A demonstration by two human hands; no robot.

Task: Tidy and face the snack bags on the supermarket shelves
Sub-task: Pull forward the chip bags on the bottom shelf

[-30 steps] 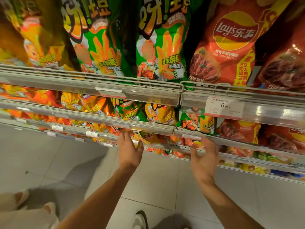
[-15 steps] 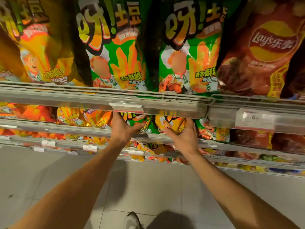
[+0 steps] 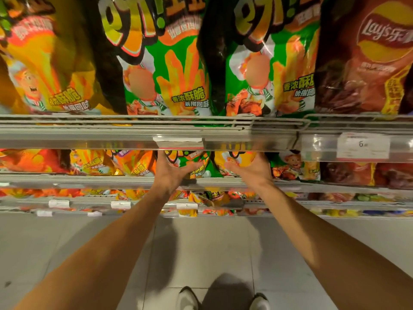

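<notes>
On the middle shelf a green snack bag [image 3: 199,167] stands beside a yellow snack bag [image 3: 237,158]. My left hand [image 3: 169,173] holds the green bag at its left side. Its thumb lies across the bag's front and its fingers run up under the shelf rail, where the tips are hidden. My right hand [image 3: 253,168] rests spread on the yellow bag, thumb pointing left and fingers up along its right side. Big green bags [image 3: 169,70] and a red Lay's bag [image 3: 366,63] stand upright on the top shelf, facing out.
The top shelf's grey rail [image 3: 111,135] juts out just above both hands and carries a price tag [image 3: 363,147]. More orange bags [image 3: 89,162] and red bags [image 3: 348,173] fill the middle shelf. Lower shelves with tags [image 3: 120,204] sit below, and my shoes [image 3: 187,298] stand on the tiled floor.
Both hands rose from the lower shelf edge to the middle shelf and reached in under the top rail onto the green and yellow bags. The view has moved closer to the shelves.
</notes>
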